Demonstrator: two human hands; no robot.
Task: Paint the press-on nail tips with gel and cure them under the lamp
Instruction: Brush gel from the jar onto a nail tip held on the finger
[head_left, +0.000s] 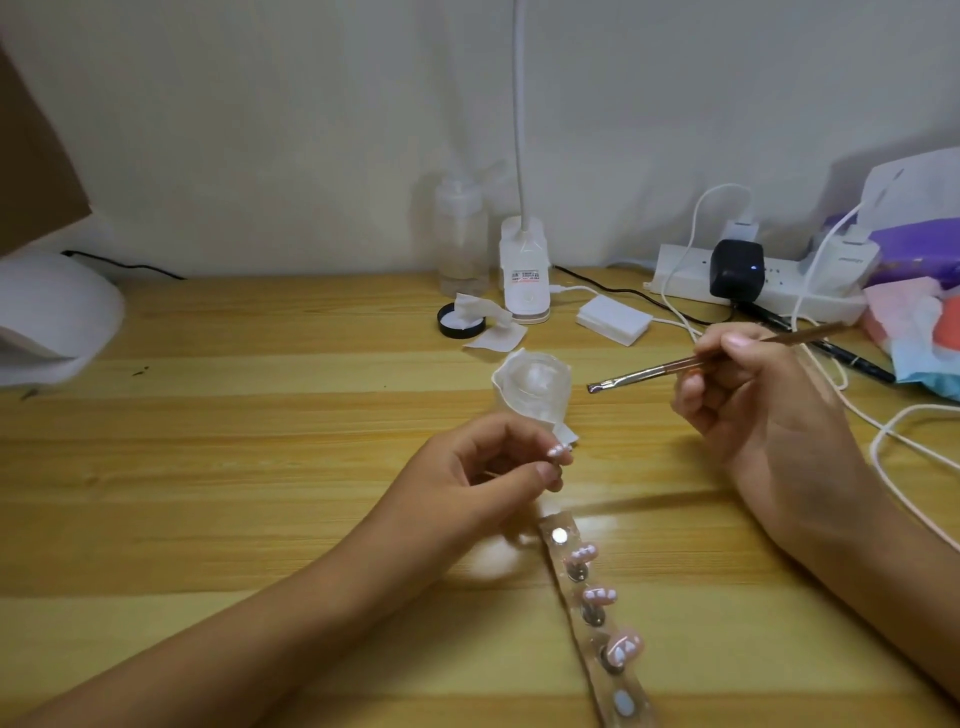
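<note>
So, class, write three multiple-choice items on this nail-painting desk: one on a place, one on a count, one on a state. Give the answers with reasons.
1. Where is the holder strip?
A. On the desk between the forearms
B. On the power strip
C. Leaning on the wall

2. How many painted nail tips sit on the strip?
A. One
B. Three
C. Six

3. What is the right hand doing?
A. Lying flat and open
B. Gripping a brush
C. Holding a bottle

Answers: 1 A, it lies on the wood near the bottom edge. 2 B, three pink tips show in a row. 3 B, the fingers close on the handle.
</note>
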